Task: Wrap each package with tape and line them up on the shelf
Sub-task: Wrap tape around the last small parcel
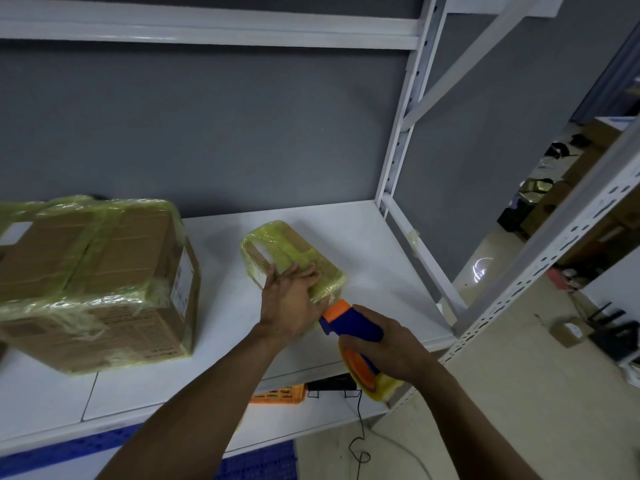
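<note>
Head cam, only view we get: the small package [292, 256] is lying flat on the white shelf [349, 226], roughly mid-board and well apart from the big box [93, 282] on the left, w/ its long axis running diagonal, far-left to near-right. Left hand [291, 301] is the one on it, palm down over the near end, fingers pretty much straight and pressing, so not curled round anything, just pinning it. Right hand [393, 346] is closed round the blue handle of the tape gun [348, 323], and the orange nose sits right at the pkg's near-right corner, touching or just beside, can't tell which. So the pkg lies up and to the left of the gun. Imo the next pull would have to run along that diagonal, away from the body, w/ the left hand in the way unless it shifts. Looks-wise the pkg is covered in yellowish see-through tape, a bit wrinkly and shiny, brown cardboard and a white label showing through at the far-left end. Big box has the same tape in bands. I'd guess this one's nearly done, lining up not yet.
</note>
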`<action>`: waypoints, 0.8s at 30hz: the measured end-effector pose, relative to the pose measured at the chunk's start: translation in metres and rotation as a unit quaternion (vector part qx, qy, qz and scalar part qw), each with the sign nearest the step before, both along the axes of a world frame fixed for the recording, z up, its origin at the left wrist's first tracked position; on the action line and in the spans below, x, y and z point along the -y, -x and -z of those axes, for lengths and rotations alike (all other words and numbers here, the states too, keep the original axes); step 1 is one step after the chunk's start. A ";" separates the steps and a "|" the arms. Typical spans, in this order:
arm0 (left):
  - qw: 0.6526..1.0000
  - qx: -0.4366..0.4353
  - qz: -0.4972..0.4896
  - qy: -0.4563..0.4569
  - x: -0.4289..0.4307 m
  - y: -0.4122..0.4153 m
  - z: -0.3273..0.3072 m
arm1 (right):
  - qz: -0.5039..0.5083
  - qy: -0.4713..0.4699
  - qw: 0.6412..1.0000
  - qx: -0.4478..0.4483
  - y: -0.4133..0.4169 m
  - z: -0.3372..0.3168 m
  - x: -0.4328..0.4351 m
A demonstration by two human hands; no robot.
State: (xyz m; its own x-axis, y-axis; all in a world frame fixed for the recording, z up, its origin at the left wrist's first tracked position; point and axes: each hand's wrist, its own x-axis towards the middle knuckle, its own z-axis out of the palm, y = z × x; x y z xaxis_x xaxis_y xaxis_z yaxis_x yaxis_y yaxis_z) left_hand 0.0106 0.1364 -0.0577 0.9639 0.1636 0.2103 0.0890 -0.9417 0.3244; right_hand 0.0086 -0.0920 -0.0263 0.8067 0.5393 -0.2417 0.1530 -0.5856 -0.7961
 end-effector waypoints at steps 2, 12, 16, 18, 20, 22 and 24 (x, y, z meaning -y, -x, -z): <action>1.000 -0.004 0.005 0.005 -0.003 0.001 0.000 | 0.004 0.003 1.000 0.003 -0.002 0.002 -0.003; 0.994 -0.041 0.043 0.095 -0.013 0.005 -0.006 | 0.019 -0.004 1.000 0.019 -0.016 -0.002 -0.017; 0.993 -0.051 0.048 0.090 -0.012 0.007 -0.007 | 0.016 0.025 0.999 0.031 -0.022 -0.005 -0.020; 0.993 -0.045 0.047 0.099 -0.012 0.007 -0.006 | 0.022 0.033 0.999 0.038 -0.020 -0.005 -0.021; 0.993 -0.039 0.043 0.107 -0.010 0.007 -0.006 | 0.028 0.044 0.997 0.051 -0.017 -0.006 -0.025; 0.992 -0.041 0.043 0.114 -0.010 0.007 -0.007 | 0.032 0.065 0.995 0.073 -0.015 -0.008 -0.027; 0.992 -0.041 0.043 0.115 -0.010 0.008 -0.007 | 0.031 0.079 0.993 0.081 -0.013 -0.010 -0.030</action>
